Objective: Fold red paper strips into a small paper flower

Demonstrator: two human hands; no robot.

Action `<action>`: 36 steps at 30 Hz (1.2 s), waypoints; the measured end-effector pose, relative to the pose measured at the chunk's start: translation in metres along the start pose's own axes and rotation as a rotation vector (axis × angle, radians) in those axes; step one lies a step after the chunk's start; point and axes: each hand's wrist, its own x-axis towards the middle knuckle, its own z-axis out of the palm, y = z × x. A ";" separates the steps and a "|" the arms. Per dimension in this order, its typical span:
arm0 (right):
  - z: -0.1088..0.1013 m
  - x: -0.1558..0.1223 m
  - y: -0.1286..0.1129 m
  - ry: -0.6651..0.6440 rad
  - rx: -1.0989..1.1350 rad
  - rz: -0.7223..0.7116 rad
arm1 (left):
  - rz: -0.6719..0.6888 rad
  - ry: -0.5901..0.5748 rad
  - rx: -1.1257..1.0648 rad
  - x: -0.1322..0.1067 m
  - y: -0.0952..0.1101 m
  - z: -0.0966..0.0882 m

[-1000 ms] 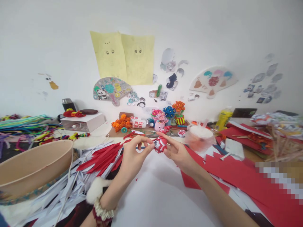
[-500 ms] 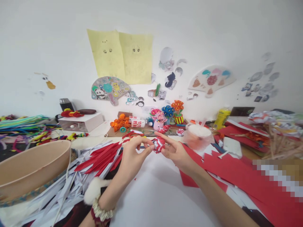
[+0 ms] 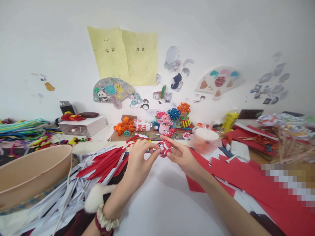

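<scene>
A small red-and-white ball (image 3: 165, 148) of woven paper sits in the air just above the white surface (image 3: 162, 193), pinched between both hands. The left hand (image 3: 139, 161) closes thumb and forefinger on its left side. The right hand (image 3: 184, 158) grips the other side, forefinger laid over the top and thumb below, the remaining fingers loose.

It looks very light and only half stiff: folded paper that would likely dent or spring apart under a hard squeeze (the bands seem held by their folds alone, though that is too small to see). Fingertips on opposite sides, pressing across the bands and not along them, seem the safest hold. The paper looks matte, so it should not slip.

Red and white strips (image 3: 105, 162) fan out to the left, beside a tan bowl (image 3: 31, 170). Red sheets (image 3: 236, 173) lie to the right, and a lidded cup (image 3: 206, 139) stands just behind the right hand.
</scene>
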 end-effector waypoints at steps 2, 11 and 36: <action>0.001 0.000 -0.001 0.007 -0.014 0.001 | 0.000 0.011 0.010 0.000 0.000 0.001; 0.002 0.000 -0.001 0.019 -0.019 0.009 | -0.006 0.018 0.010 0.000 0.000 0.000; 0.003 0.001 -0.002 0.031 -0.006 0.027 | 0.095 -0.003 0.008 -0.003 0.006 0.000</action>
